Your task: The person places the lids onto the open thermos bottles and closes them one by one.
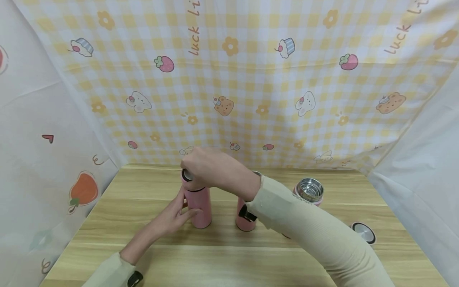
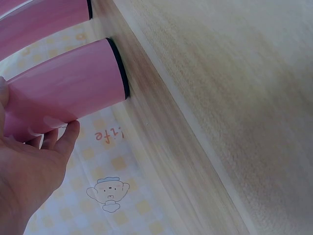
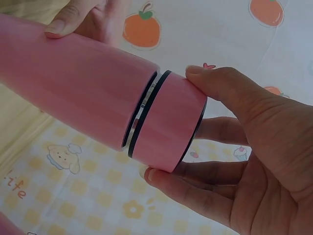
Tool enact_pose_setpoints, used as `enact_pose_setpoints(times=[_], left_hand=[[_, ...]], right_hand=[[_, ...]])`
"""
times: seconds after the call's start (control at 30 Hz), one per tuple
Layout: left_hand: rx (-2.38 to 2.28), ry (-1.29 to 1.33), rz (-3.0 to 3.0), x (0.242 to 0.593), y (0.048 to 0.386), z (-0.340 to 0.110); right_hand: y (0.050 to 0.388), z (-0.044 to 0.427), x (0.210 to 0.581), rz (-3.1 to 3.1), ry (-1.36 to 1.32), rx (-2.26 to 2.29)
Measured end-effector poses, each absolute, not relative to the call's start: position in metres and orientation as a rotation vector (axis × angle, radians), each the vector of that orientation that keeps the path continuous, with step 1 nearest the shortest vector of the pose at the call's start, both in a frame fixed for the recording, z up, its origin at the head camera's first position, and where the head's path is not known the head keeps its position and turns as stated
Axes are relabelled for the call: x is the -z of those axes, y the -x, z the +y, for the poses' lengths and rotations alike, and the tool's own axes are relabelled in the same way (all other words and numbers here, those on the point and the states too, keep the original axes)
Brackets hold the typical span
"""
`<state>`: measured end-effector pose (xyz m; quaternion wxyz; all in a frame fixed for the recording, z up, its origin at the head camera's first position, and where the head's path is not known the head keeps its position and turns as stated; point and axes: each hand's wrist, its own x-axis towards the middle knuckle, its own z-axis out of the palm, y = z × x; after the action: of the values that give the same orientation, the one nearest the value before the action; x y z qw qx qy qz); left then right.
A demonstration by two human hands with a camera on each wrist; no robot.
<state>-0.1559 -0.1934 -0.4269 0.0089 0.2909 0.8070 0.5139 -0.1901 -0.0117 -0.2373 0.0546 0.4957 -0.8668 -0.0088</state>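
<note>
A pink thermos bottle [image 1: 202,207] stands upright on the table, left of the middle. Around its body curls my left hand [image 1: 175,215], thumb on the near side; the left wrist view shows the fingers reaching round the pink wall [image 2: 68,78]. Above, my right hand [image 1: 211,167] grips the bottle's pink cap [image 3: 168,122] between thumb and fingers. The right wrist view reveals a narrow gap between cap and body, with shiny metal inside it. From the head, my right hand covers most of the cap.
Another pink bottle [image 1: 246,217] stands to the right, its top mostly behind my right wrist. Farther right, a lidless bottle [image 1: 310,189] shows its steel mouth, its body largely hidden by my sleeve. A loose lid [image 1: 363,233] lies near the table's right side. Patterned cloth [image 1: 229,79] hangs behind.
</note>
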Motion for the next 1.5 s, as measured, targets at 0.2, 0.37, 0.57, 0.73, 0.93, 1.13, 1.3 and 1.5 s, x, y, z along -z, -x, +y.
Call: enact_pose_setpoints(times=[0.2, 0.37, 0.57, 0.73, 0.93, 1.13, 1.3, 1.5], left_hand=[[-1.592, -0.933, 2.532, 0.4284, 0.1564, -0.1934], [-1.613, -0.919, 2.512, 0.4274, 0.1567, -0.1927], [-1.616, -0.924, 2.514, 0.4291, 0.1577, -0.1932], [-1.614, -0.925, 2.517, 0.4304, 0.1578, -0.1938], [-1.601, -0.915, 2.529, 0.4305, 0.1565, -0.1948], [-1.588, -0.912, 2.536, 0.4307, 0.1557, -0.1949], [-1.579, -0.928, 2.543, 0.4306, 0.1552, -0.1947], [-1.577, -0.924, 2.552, 0.4307, 0.1561, -0.1941]], right_hand=[[0.1905, -0.0133, 0.2376, -2.637, -1.499, 0.055], [0.1907, -0.0133, 0.2381, -2.638, -1.499, 0.056], [0.1888, -0.0139, 0.2396, -2.616, -1.458, 0.093], [0.1876, -0.0148, 0.2411, -2.558, -1.427, 0.158], [0.1865, -0.0157, 0.2424, -2.561, -1.405, 0.160], [0.1868, -0.0178, 0.2437, -2.576, -1.380, 0.146], [0.1867, -0.0159, 0.2436, -2.629, -1.369, 0.050], [0.1880, -0.0087, 0.2412, -2.681, -1.408, -0.087]])
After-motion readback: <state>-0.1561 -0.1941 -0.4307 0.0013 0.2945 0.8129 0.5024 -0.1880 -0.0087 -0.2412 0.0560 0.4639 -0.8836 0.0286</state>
